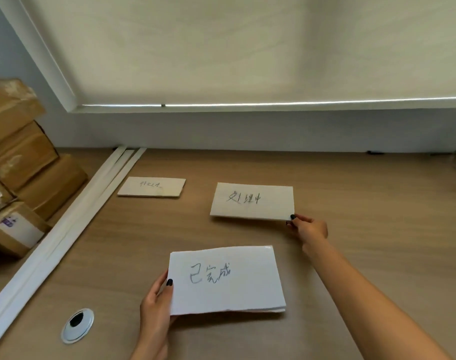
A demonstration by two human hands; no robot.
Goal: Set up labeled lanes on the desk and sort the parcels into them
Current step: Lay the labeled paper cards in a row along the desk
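Note:
Three handwritten paper labels are over the wooden desk [364, 193]. The far-left label [152, 187] lies flat by itself. My right hand [308, 228] pinches the near right corner of the middle label [252, 201], which sits slightly raised at its front edge. My left hand [158, 300] holds the left edge of the nearest label [225, 280], a folded white sheet, with my thumb on top. Brown cardboard parcels [21, 157] are stacked at the left edge of the desk.
White strips [65, 229] run diagonally across the desk between the parcels and the labels. A round cable grommet [77, 325] sits near the front left. A wall and a drawn window blind [247, 48] stand behind the desk.

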